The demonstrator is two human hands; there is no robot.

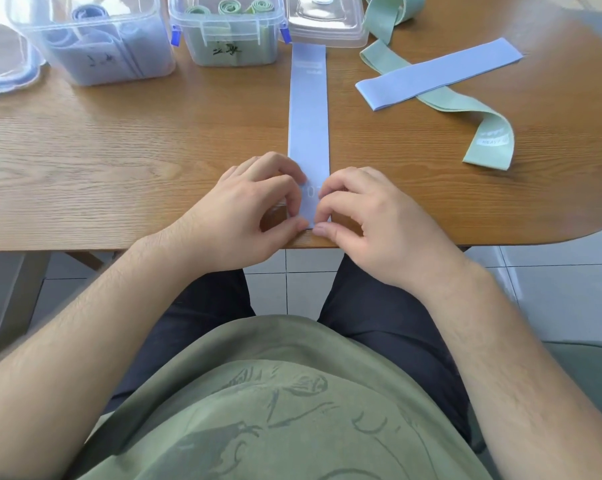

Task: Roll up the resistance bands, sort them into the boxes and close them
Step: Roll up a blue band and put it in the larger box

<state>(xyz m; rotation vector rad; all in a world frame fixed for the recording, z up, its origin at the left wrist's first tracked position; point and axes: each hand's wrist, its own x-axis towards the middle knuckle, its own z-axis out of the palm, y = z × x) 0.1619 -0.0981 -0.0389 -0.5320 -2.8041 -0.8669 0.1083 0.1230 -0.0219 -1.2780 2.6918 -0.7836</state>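
A long blue band [308, 109] lies flat on the wooden table, running straight away from me. My left hand [247, 209] and my right hand [365, 216] pinch its near end at the table's front edge, fingers on top and thumbs at the tip. Further right, a second blue band [438, 72] lies across a green band [479, 123]. Another green band [389, 12] sits at the back. An open clear box [95, 43] at the back left holds blue bands. Beside it, a clear box with blue latches [228, 29] holds rolled green bands.
A clear lid [327, 26] lies at the back, next to the green-band box, touching the far end of the long blue band. Another clear lid [5, 67] shows at the far left edge. The table's right end is rounded. Tiled floor lies below.
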